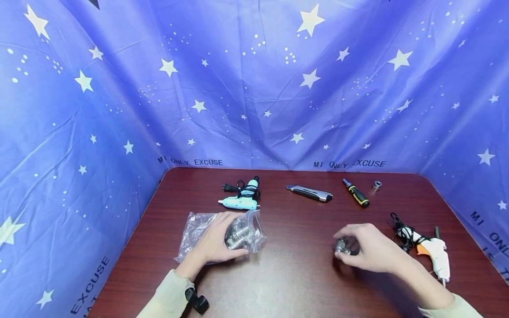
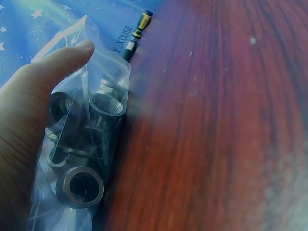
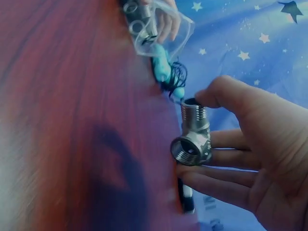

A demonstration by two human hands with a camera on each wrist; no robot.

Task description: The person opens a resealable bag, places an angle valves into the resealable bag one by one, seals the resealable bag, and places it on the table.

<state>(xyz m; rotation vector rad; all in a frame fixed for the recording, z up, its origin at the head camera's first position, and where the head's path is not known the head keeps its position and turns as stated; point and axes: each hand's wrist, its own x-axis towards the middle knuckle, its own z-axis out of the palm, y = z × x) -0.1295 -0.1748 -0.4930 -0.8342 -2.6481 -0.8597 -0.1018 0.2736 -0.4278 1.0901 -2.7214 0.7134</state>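
My left hand (image 1: 216, 240) lies on a clear plastic bag (image 1: 199, 229) of metal pipe fittings (image 1: 238, 236) on the dark red table (image 1: 294, 274), its thumb curled round the bag. In the left wrist view the thumb (image 2: 57, 60) presses the bag (image 2: 103, 53) against several threaded fittings (image 2: 82, 185). My right hand (image 1: 367, 249) pinches one silver threaded pipe fitting (image 1: 342, 246) just above the table at the right. In the right wrist view the fitting (image 3: 193, 137) sits between thumb and fingers (image 3: 216, 159).
A light blue glue gun (image 1: 242, 196) with black cord lies behind the bag. A grey utility knife (image 1: 310, 193), a black and yellow screwdriver (image 1: 356, 193) and a small metal ring (image 1: 376, 184) lie at the back. A white glue gun (image 1: 431, 251) lies right of my right hand.
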